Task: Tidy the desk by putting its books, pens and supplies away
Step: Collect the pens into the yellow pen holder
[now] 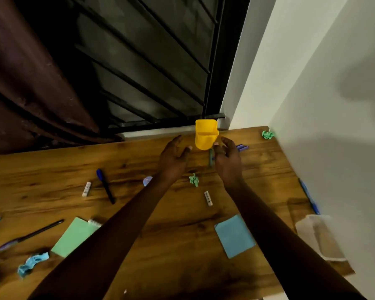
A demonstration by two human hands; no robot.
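Head view: both hands reach toward a yellow plastic pen holder [206, 135] standing at the far edge of the wooden bench [52, 180]. The left hand [174, 158], fingers spread and relaxed, is just left of the holder and holds nothing. The right hand [226, 158], loosely curved, is just right of it, with nothing visibly held. A green pen [210, 158] lies between the hands. Purple markers [243, 147] lie beyond the right hand. A crumpled green paper [268, 134] sits in the far right corner.

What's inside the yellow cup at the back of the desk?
Nothing sticks up out of the yellow cup; the inner wall that shows is bare. Its front wall hides the bottom.
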